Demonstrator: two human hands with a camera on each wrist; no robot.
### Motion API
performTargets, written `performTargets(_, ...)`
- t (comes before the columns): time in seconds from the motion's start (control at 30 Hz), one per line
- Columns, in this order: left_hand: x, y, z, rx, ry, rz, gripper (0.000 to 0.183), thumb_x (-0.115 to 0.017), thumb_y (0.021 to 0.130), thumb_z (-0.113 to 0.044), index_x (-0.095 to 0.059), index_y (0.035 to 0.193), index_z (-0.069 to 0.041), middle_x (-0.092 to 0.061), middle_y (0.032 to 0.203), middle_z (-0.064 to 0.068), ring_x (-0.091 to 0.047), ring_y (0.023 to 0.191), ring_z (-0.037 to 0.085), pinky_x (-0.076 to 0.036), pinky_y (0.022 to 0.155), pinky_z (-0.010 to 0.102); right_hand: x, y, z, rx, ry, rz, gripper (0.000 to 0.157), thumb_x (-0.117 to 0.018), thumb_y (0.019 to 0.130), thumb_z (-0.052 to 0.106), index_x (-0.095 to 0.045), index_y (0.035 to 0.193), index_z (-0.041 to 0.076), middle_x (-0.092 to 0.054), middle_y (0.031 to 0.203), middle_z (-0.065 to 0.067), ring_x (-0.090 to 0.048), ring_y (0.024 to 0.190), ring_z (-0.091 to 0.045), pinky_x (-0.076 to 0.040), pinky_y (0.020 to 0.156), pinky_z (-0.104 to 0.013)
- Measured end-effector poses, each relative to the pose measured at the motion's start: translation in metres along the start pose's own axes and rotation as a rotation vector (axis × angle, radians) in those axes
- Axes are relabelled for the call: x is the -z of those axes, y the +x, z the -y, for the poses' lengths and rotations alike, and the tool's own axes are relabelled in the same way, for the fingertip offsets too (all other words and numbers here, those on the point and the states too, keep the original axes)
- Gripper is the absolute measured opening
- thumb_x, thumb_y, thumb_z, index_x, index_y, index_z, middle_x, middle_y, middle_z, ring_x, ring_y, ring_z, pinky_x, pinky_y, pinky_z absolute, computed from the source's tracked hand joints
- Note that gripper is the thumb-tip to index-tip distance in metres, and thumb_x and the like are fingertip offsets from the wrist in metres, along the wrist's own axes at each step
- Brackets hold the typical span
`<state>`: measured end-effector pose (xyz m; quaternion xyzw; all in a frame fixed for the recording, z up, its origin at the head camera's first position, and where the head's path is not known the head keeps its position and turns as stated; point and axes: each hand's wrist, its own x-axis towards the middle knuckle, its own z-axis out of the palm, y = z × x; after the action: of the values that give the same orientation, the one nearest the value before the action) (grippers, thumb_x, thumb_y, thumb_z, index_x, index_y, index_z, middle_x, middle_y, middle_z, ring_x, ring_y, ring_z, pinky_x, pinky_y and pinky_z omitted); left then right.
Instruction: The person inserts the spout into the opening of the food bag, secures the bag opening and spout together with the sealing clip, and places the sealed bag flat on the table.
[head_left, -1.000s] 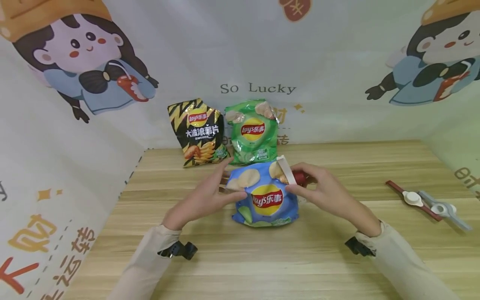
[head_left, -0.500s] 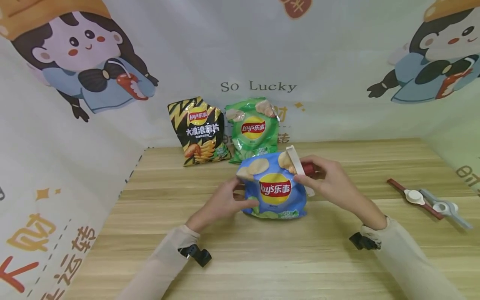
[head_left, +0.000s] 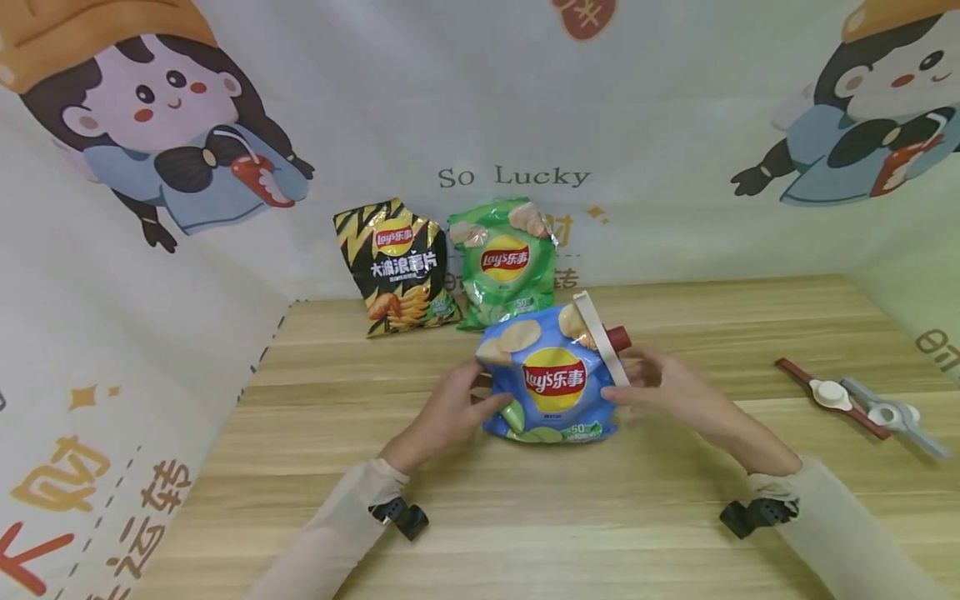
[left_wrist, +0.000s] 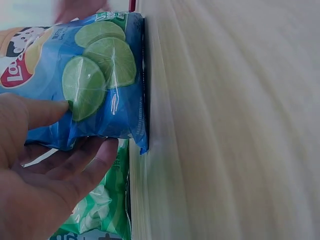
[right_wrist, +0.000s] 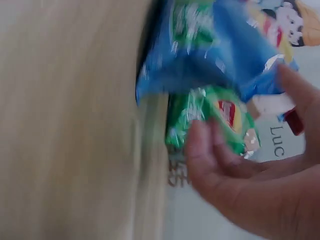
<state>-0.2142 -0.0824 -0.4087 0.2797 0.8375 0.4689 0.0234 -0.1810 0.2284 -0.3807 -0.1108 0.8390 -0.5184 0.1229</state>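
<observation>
A blue Lay's chip bag [head_left: 555,379] stands at mid-table, tilted slightly. Across its upper right corner runs a white bag clip [head_left: 602,342] with a dark red spout cap [head_left: 618,337]. My left hand [head_left: 444,419] holds the bag's left side, thumb [left_wrist: 47,111] on the front and fingers behind. On the other side, my right hand [head_left: 690,400] has its thumb at the bag's right edge below the clip. In the right wrist view its fingers [right_wrist: 200,155] are blurred, spread away from the bag and gripping nothing.
Behind, a black and yellow chip bag [head_left: 397,267] and a green one [head_left: 504,262] lean against the printed backdrop [head_left: 660,167]. At the right lie a dark red bag clip [head_left: 830,395] and a grey one [head_left: 900,421], both with white round parts.
The blue bag has moved slightly right and up. My left hand shifted lower along its side. My right hand has come off the clip's red cap and slid down the right edge.
</observation>
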Motion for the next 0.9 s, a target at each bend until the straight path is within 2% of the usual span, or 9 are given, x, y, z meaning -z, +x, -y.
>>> performTargets(0.03, -0.001, 0.001, -0.001, 0.000, 0.002, -0.003, 0.041, -0.070, 0.092, -0.005, -0.055, 0.128, 0.005, -0.063, 0.123, 0.021, -0.066, 0.105, 0.033, -0.057, 0.083, 0.032, -0.002, -0.002, -0.003, -0.046, 0.013, 0.034, 0.079, -0.074, 0.090, 0.034, -0.036, 0.146, -0.005, -0.060, 0.125, -0.019, -0.060, 0.107, -0.027, -0.055, 0.083, -0.037)
performTargets(0.1, -0.002, 0.002, -0.002, -0.008, 0.005, -0.005, 0.040, -0.070, 0.092, -0.004, -0.055, 0.128, 0.005, -0.063, 0.122, 0.021, -0.066, 0.105, 0.033, -0.057, 0.082, 0.031, -0.008, -0.005, -0.008, -0.074, 0.042, 0.096, 0.072, -0.075, 0.090, 0.031, -0.041, 0.142, -0.006, -0.060, 0.123, -0.019, -0.061, 0.101, -0.027, -0.057, 0.078, -0.039)
performTargets(0.17, -0.003, 0.005, -0.004, -0.018, 0.006, -0.002, 0.041, -0.070, 0.091, -0.004, -0.055, 0.128, 0.005, -0.063, 0.122, 0.021, -0.066, 0.105, 0.033, -0.057, 0.082, 0.031, -0.013, -0.006, -0.012, -0.063, 0.030, 0.116, 0.063, -0.075, 0.090, 0.028, -0.047, 0.136, -0.007, -0.062, 0.117, -0.016, -0.061, 0.096, -0.024, -0.057, 0.073, -0.037)
performTargets(0.23, -0.005, 0.008, -0.005, -0.026, 0.003, 0.003, 0.041, -0.070, 0.092, -0.004, -0.055, 0.128, 0.005, -0.063, 0.123, 0.021, -0.066, 0.106, 0.033, -0.057, 0.082, 0.030, -0.017, -0.008, -0.014, -0.038, 0.021, 0.102, 0.053, -0.074, 0.091, 0.026, -0.053, 0.130, -0.005, -0.063, 0.112, -0.014, -0.062, 0.091, -0.024, -0.057, 0.070, -0.036)
performTargets(0.37, -0.008, 0.015, -0.010, -0.036, -0.008, 0.009, 0.040, -0.069, 0.092, -0.003, -0.055, 0.129, 0.005, -0.063, 0.123, 0.021, -0.065, 0.106, 0.033, -0.057, 0.081, 0.029, -0.018, -0.013, -0.015, -0.021, 0.044, 0.048, 0.040, -0.068, 0.096, 0.022, -0.059, 0.122, -0.007, -0.065, 0.104, -0.015, -0.066, 0.084, -0.026, -0.058, 0.069, -0.036)
performTargets(0.53, -0.013, 0.029, -0.016, -0.063, 0.009, 0.005, 0.041, -0.068, 0.093, -0.004, -0.053, 0.130, 0.005, -0.061, 0.124, 0.021, -0.064, 0.107, 0.032, -0.057, 0.081, 0.028, -0.009, -0.017, -0.015, -0.032, 0.070, -0.056, 0.039, -0.067, 0.096, 0.022, -0.060, 0.119, -0.009, -0.068, 0.102, -0.016, -0.069, 0.080, -0.029, -0.058, 0.072, -0.036)
performTargets(0.77, -0.021, 0.066, -0.019, -0.087, 0.033, 0.000, 0.044, -0.066, 0.095, -0.007, -0.049, 0.134, 0.003, -0.058, 0.130, 0.020, -0.063, 0.112, 0.030, -0.056, 0.083, 0.027, 0.010, -0.009, -0.021, 0.000, 0.060, -0.179, 0.051, -0.066, 0.097, 0.027, -0.053, 0.131, -0.008, -0.066, 0.114, -0.024, -0.072, 0.085, -0.031, -0.058, 0.079, -0.039)
performTargets(0.9, -0.028, 0.088, -0.017, -0.092, 0.040, 0.002, 0.050, -0.065, 0.096, -0.008, -0.044, 0.140, 0.000, -0.055, 0.137, 0.017, -0.059, 0.120, 0.028, -0.053, 0.093, 0.031, 0.020, 0.003, -0.029, 0.007, 0.069, -0.259, 0.052, -0.066, 0.098, 0.026, -0.052, 0.135, -0.007, -0.061, 0.122, -0.027, -0.072, 0.085, -0.027, -0.058, 0.079, -0.034)
